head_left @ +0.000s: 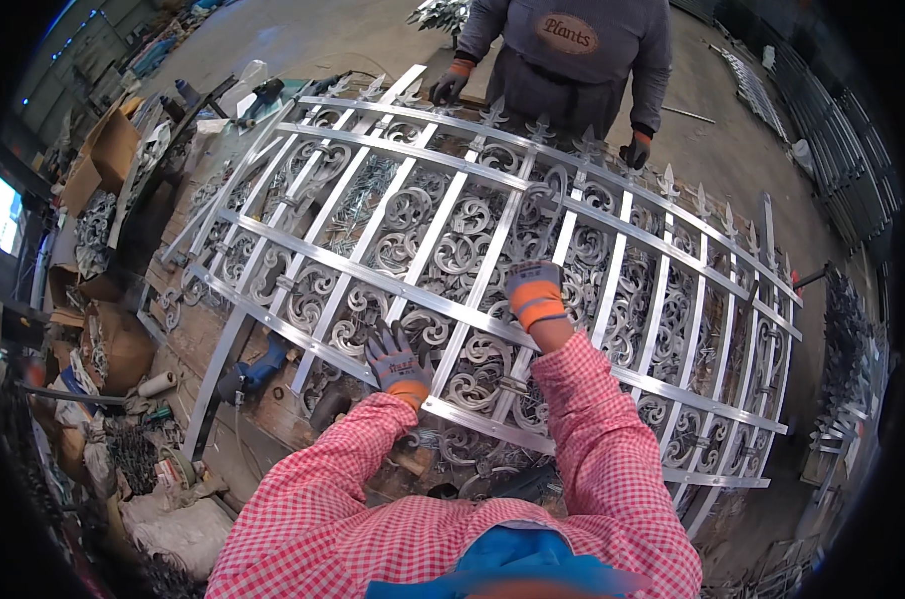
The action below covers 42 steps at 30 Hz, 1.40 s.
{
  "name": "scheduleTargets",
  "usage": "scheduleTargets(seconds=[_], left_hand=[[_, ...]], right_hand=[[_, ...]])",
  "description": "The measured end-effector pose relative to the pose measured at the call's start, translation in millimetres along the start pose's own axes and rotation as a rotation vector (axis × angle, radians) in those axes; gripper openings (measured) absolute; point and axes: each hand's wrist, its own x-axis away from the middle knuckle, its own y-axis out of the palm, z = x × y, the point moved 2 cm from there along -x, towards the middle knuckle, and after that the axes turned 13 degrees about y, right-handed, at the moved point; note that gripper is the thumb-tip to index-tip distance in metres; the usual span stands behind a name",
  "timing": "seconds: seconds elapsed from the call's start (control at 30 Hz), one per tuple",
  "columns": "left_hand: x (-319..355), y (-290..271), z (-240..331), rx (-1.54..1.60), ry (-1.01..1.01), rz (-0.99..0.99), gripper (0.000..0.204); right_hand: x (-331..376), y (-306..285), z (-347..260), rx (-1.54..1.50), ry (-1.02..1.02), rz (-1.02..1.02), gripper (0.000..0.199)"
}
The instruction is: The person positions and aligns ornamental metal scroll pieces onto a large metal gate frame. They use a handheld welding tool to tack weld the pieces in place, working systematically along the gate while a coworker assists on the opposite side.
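Observation:
A silvery metal fence panel [358,268] with rails, upright bars and spear points lies across the worktable. My left hand [400,361], in a grey and orange glove, rests on its near rail with fingers spread, holding nothing. My right hand [535,290], gloved alike, is closed at the panel's middle, around the lower end of a long metal scroll [544,215]. That scroll overlaps one of the rails. The right fingertips are partly hidden by the glove's back. Many loose curled scrolls [459,252] show between and beneath the bars.
Across the panel stands a person in grey [582,60], gloved hands at its far edge. A blue power tool [263,364] lies by the near left. Cardboard boxes [103,155] and clutter crowd the left; stacked metal panels [822,150] line the right.

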Motion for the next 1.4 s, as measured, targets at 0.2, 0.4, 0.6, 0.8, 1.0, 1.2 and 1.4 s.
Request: scheduleTargets(seconds=[0.2,0.4,0.6,0.8,1.0,1.2,1.4], left_hand=[[1.8,-5.9,0.6,0.033,-0.008,-0.072,0.095],[6.3,-0.2,1.8,0.090,-0.013,0.042,0.087],[6.9,16.9,-2.0,0.051,-0.012,0.112,0.085],[7.3,13.8,-6.9,-0.010,-0.045,0.000,0.092],[16.6,-3.8,-5.2,0.100,-0.032,0.062,0.088],[12.8,9.7,-1.4,0.111,-0.026,0.100,0.088],[12.2,16.7,-5.9,0.104,-0.028,0.126,0.091]], right_hand=[[17.3,-109.2,-12.3,-0.075,-0.053,0.061,0.031],[53.8,-54.3,64.2,-0.290,0.265,0.000,0.049],[85.2,14.6,123.0,-0.424,0.405,-0.018,0.053],[113.7,36.7,131.7,-0.738,0.372,0.262,0.043],[144.8,42.7,133.3,-0.881,0.458,0.352,0.035],[175.9,63.8,149.7,-1.041,0.456,0.219,0.034],[213.5,62.5,144.5,-1.256,0.454,0.095,0.045]])
